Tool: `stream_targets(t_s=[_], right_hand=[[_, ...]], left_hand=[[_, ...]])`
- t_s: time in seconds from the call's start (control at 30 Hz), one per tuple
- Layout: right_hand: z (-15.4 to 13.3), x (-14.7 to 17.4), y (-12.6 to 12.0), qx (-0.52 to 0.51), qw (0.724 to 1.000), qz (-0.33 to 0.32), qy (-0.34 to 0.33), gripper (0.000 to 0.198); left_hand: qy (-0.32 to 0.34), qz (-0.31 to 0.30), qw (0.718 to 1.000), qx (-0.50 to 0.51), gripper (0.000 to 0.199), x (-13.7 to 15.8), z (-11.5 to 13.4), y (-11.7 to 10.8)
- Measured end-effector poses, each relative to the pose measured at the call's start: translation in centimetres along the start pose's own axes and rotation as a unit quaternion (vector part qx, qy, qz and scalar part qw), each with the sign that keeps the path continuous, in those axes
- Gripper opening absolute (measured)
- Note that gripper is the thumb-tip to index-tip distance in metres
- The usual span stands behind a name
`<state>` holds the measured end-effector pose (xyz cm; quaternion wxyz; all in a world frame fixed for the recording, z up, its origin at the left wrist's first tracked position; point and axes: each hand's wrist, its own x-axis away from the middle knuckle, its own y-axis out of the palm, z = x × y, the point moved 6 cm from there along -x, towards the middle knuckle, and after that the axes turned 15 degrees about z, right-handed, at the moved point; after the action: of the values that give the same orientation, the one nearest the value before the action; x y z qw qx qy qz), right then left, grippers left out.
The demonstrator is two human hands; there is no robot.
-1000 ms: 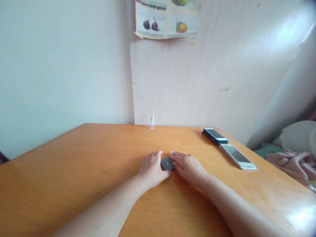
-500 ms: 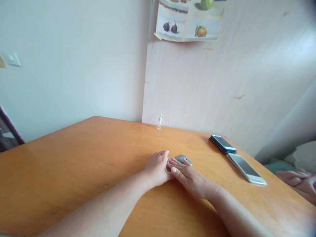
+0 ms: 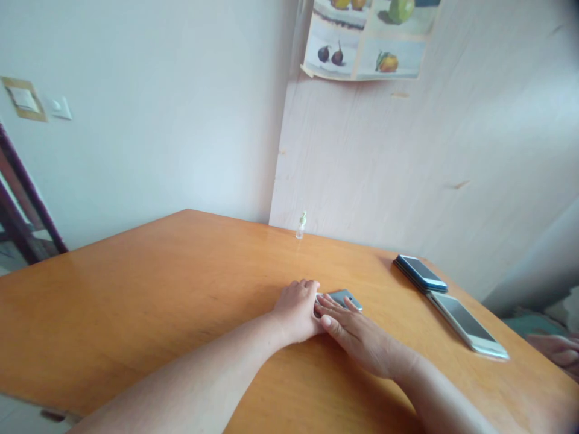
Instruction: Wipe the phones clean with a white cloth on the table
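A grey phone point(image 3: 346, 296) lies on the wooden table in front of me, only its far right part showing. My left hand point(image 3: 298, 310) is curled around the phone's left end, its thumb side facing right. My right hand point(image 3: 355, 334) rests over the near side of the phone, fingers stretched out and fairly flat, the tips close to my left palm. Both hands cover most of the phone, so what lies beneath the fingers is hidden.
A small clear pump bottle point(image 3: 301, 226) stands at the table's point(image 3: 158, 277) back edge. To the right lie a phone in a dark blue case point(image 3: 420, 272) and a white phone point(image 3: 468, 322). Another person's hand point(image 3: 556, 351) shows at the right edge. A fruit picture point(image 3: 371, 42) hangs above.
The view has turned slightly left, so everything appears shifted to the right. Both hands keep nearly the same pose on the phone.
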<state>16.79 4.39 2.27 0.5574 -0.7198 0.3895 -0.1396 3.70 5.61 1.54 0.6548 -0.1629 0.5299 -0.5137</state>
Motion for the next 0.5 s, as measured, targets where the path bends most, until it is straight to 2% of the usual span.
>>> stream_targets(t_s=[0.13,0.2,0.27,0.4,0.5], right_hand=[[3.8,0.2,-0.6,0.093,0.992,0.049,0.064,0.057],[5.0,0.6,-0.7,0.121,0.987,0.052,0.088,0.059],[4.2,0.9,-0.7,0.105,0.990,0.042,0.084,0.063],[0.9,1.4,-0.6,0.008,0.999,0.001,0.037,0.060],[2.3,1.4,-0.9,0.027,0.997,0.006,0.070,0.059]], left_hand=[[0.002,-0.001,1.000,-0.014,0.049,0.0,0.0,-0.1],[0.005,-0.011,1.000,-0.017,0.046,0.0,0.1,-0.2],[0.004,-0.018,1.000,-0.018,0.044,0.1,0.2,-0.3],[-0.007,-0.023,1.000,-0.020,0.043,0.1,0.3,-0.6],[-0.006,-0.025,1.000,-0.018,0.044,0.1,0.3,-0.5]])
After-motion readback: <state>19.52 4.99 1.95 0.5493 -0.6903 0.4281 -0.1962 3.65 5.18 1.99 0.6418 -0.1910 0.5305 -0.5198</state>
